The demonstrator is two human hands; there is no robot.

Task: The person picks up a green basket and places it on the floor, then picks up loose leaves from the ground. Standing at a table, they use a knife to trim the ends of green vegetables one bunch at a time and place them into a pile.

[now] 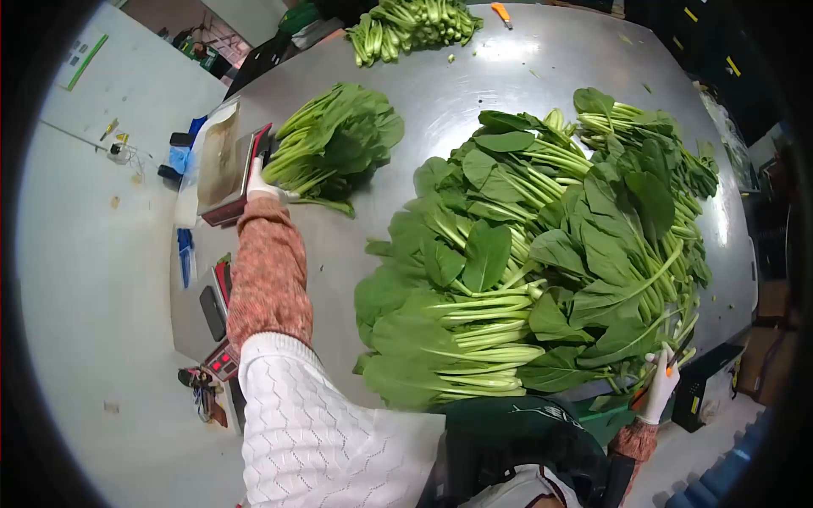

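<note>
No legible text or labels anywhere

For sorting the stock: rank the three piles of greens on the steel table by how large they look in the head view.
1. Big heap of leafy greens, nearest the camera, so partly flattered.
2. Bundle of greens by the left hand.
3. Far pile of greens, cut off by the frame and farthest; true size unsure.

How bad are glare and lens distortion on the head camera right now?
Head view: strong fisheye, dark vignette at the corners, edges bent; overhead light glares on the grey steel table; the big pile of green leafy stalks is sharp and evenly lit; left gloved hand and right gloved hand slightly soft.
</note>
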